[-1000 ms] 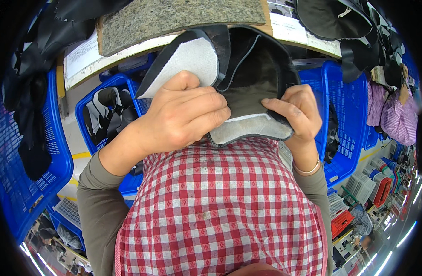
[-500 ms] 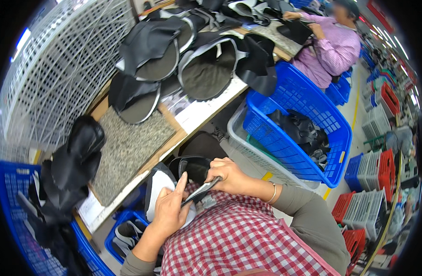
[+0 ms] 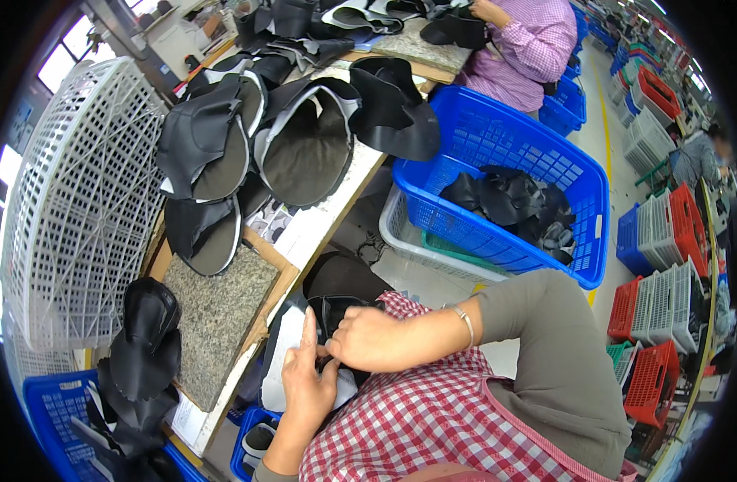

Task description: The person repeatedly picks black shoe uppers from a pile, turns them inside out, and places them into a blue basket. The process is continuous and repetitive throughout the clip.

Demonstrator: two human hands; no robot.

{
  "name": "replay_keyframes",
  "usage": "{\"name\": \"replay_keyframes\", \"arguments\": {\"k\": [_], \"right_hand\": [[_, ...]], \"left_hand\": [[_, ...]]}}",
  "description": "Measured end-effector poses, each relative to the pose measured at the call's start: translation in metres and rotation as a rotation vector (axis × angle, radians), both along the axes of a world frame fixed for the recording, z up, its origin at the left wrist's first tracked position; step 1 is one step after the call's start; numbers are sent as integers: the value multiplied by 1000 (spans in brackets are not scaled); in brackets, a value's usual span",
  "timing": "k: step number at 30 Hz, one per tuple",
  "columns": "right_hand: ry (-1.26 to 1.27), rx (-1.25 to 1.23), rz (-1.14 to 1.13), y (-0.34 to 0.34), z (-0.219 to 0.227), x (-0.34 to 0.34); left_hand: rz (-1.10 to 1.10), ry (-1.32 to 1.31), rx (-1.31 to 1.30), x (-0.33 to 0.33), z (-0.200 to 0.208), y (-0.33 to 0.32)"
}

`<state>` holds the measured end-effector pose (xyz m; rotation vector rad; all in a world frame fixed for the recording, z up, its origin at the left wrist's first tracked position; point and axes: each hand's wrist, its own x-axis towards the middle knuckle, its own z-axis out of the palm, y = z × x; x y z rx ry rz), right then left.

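In my lap, below the table edge, is a black leather shoe upper with a white lining point(image 3: 280, 365), partly hidden by my hands. My left hand point(image 3: 311, 387) grips its near edge, the index finger stretched up along it and the thumb toward the right hand. My right hand point(image 3: 367, 341) is closed, knuckles up, with its fingertips meeting the left hand's at the upper's edge. What lies between the fingertips is hidden. On the table beside me is a speckled stone slab point(image 3: 216, 313), with black uppers point(image 3: 204, 145) piled beyond it.
Black uppers point(image 3: 147, 345) hang at the table's left end over a blue basket point(image 3: 55, 402). White plastic crates point(image 3: 87, 201) stand at the left. On the right, a large blue basket point(image 3: 505, 120) holds black pieces. A co-worker in a pink checked shirt point(image 3: 537, 48) sits beyond it.
The view has shifted, so the table and baskets sit differently. My right hand has turned knuckles up and moved against my left; the folded edge it pinched is now hidden.
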<state>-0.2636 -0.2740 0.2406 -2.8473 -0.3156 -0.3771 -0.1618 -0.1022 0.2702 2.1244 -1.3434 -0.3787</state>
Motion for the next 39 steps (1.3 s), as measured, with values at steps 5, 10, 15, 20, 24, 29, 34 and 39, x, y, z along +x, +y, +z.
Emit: {"name": "replay_keyframes", "arguments": {"k": [5,10,15,20,24,29,34,39], "right_hand": [[-26,233,145,9,-21,0],[235,356,188,-2,-8,7],[244,342,131,2,-1,2],[85,266,111,4,4,22],[-160,-4,26,23,11,59],[-50,-172,79,38,-1,66],[-16,-128,253,35,-12,54],[14,-125,254,30,-10,59]], "left_hand": [[101,306,68,1,1,24],[95,428,43,-3,-3,36],[19,286,-101,4,16,43],[138,-310,-127,48,35,39],[38,-647,-74,69,42,25],[-11,594,45,99,39,28],[-90,672,-197,74,-43,65],[15,600,-370,49,-91,84]]}}
